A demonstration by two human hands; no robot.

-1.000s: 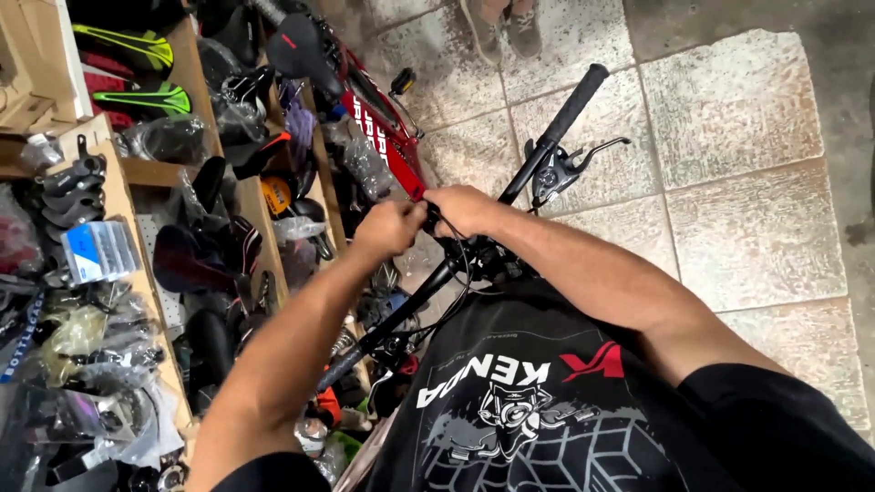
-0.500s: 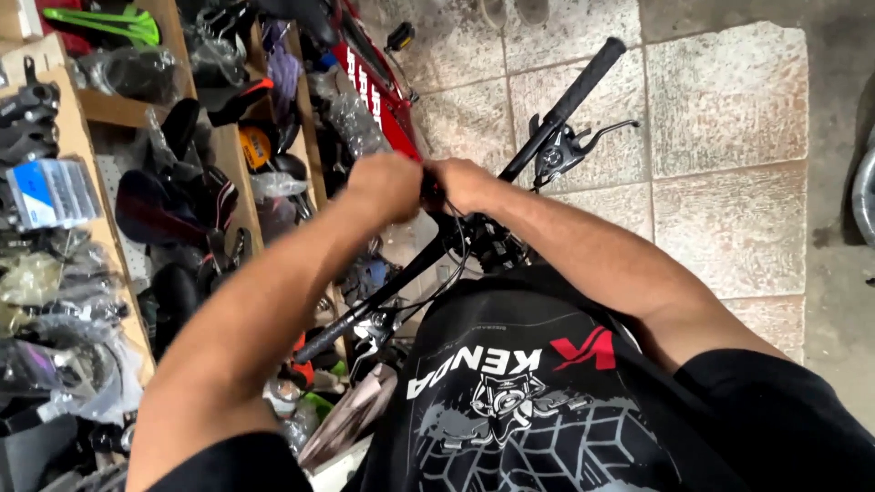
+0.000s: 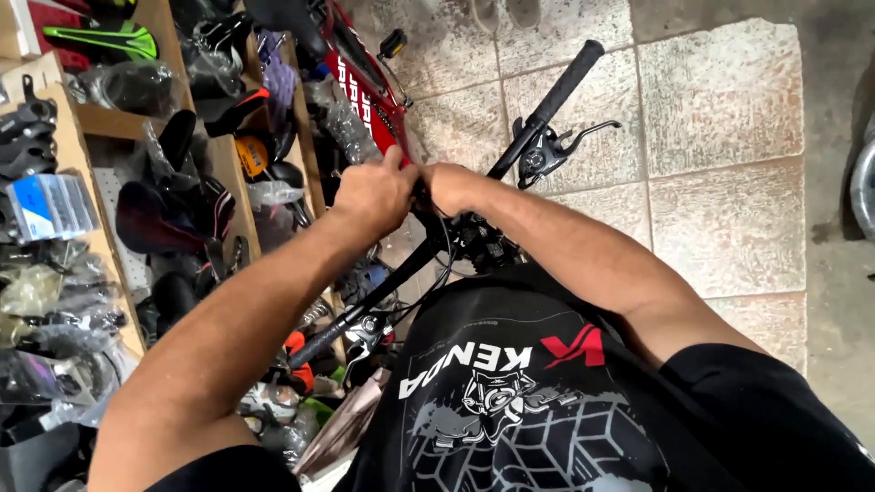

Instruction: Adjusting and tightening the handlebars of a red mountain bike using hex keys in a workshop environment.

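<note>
Head view: hands (image 3: 415, 189) hiding handlebar (image 3: 538, 118) centre

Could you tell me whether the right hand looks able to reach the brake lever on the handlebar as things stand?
Probably yes: the right hand rests mid-handlebar, and the brake lever lies just along it with nothing between.

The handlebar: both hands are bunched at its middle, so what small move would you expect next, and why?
Probably a small twist or press of the fingers where they are. The left hand and right hand meet at the centre of the handlebar, by the cables; what they pinch is hidden. The brake lever is untouched.
</note>
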